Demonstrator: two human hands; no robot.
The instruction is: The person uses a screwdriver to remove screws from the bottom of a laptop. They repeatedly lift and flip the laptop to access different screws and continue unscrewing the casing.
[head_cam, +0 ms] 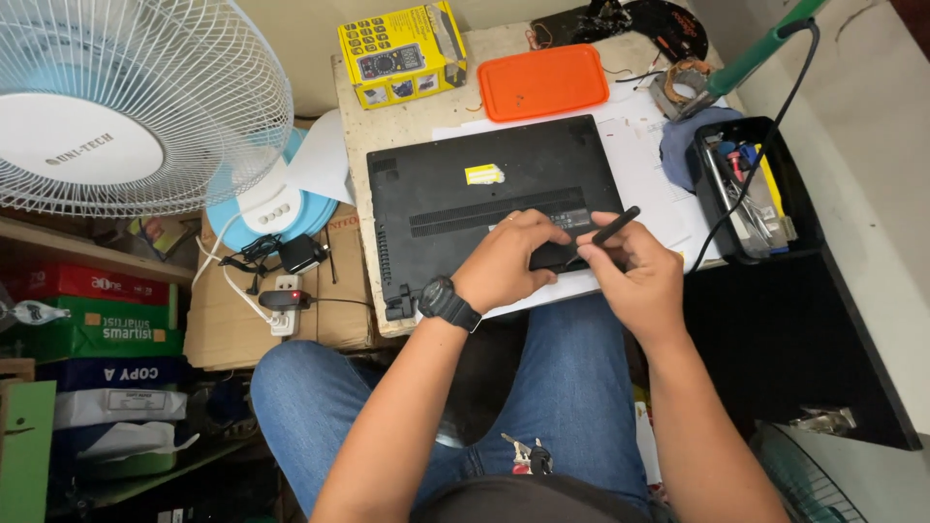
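A black laptop (465, 208) lies upside down on a small work table (407, 121), its base facing up with a yellow sticker on it. My left hand (509, 260), a black watch on its wrist, presses flat on the laptop's near edge by the battery section. My right hand (635, 276) grips a thin black tool (615, 226), a screwdriver by its look, whose tip points down toward the same near edge. Both hands are close together, almost touching.
An orange tray (542, 81) and a yellow boxed meter (402, 53) sit at the table's back. A black tool bin (751, 189) stands right, a green-handled soldering iron (751, 58) beyond it. A white fan (136, 97), power strip (281, 305) and boxes crowd the left.
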